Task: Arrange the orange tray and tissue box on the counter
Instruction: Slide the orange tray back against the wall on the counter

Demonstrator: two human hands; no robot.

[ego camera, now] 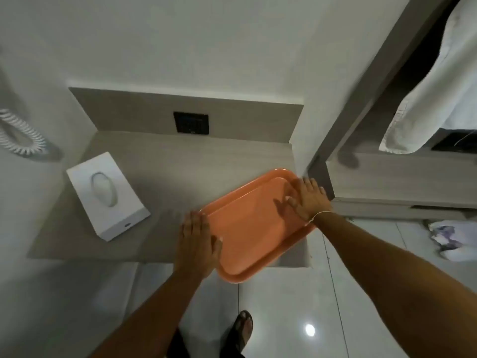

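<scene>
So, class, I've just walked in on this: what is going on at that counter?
A person stands at a pale wood-look counter with both hands flat on an orange tray. The left hand lies on its near left edge, the right hand on its far right side. The tray sits askew at the counter's right end, one corner hanging over the front edge. A white tissue box lies untouched to the left, also at an angle, apart from the tray.

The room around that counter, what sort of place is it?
Probably a hotel room. A coiled white cord hangs on the wall, a white tissue box sits on the built-in counter, and a white towel hangs in an open closet.
</scene>
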